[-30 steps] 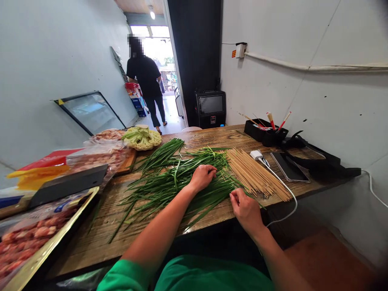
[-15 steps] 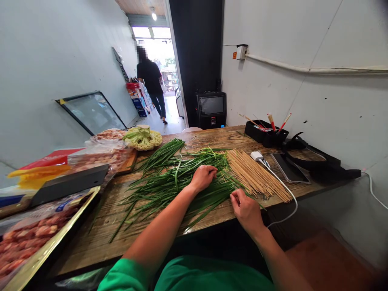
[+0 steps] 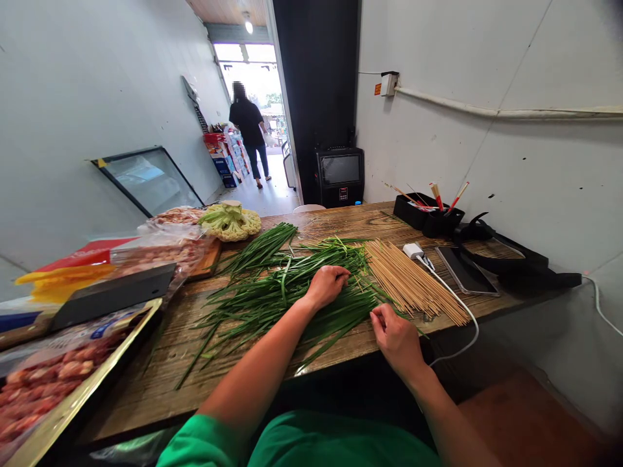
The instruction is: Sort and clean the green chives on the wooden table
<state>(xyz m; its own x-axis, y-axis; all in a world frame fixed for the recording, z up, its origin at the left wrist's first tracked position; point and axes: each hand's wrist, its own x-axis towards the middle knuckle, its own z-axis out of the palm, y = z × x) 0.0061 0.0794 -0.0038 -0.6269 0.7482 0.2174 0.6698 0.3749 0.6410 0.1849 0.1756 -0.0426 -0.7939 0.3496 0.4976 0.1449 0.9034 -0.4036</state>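
Observation:
Long green garlic chives [image 3: 263, 292] lie in a loose, spread pile on the wooden table in front of me. Over the right part of the pile is my left hand [image 3: 327, 287], its fingers curled closed; whatever is in them is hidden. My right hand [image 3: 396, 337] is closed in a pinch at the pile's near right edge, fingertips beside the leaf ends. I cannot make out what it pinches. Just beyond my right hand, a flat bundle of thin wooden skewers [image 3: 413, 282] lies against the chives.
At left are a cauliflower [image 3: 231, 222], a cleaver [image 3: 114, 295] and bagged meat pieces [image 3: 58, 373] in a gold-edged tray. At right lie a phone [image 3: 467, 271], a white charger [image 3: 413, 250] with its cable, black straps [image 3: 511, 256] and a black holder [image 3: 413, 211]. A person [image 3: 250, 133] is near the doorway.
The person in the background has walked farther toward the doorway and a little to the right. Both my hands and the chives look nearly the same.

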